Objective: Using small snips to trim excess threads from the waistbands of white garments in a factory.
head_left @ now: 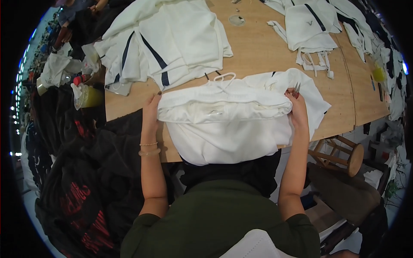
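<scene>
White drawstring pants [228, 139] lie across the near edge of the table, their elastic waistband stretched wide between my hands. My left hand [152, 106] grips the left end of the waistband. At the other end, my right hand [299, 109] is closed on the waistband, and small thread snips [296, 89] stick up from its fingers, blades pointing away from me. The waist opening faces me and shows the inside with a small label. A white drawstring [223, 78] with dark tips loops out at the far side of the waistband.
White garments with navy stripes [172, 38] are piled at the far left, and more white garments [307, 26] lie at the far right. Dark clothing [99, 172] heaps up on my left, beside a cup of yellow drink [89, 96]. A wooden stool [340, 155] stands at right.
</scene>
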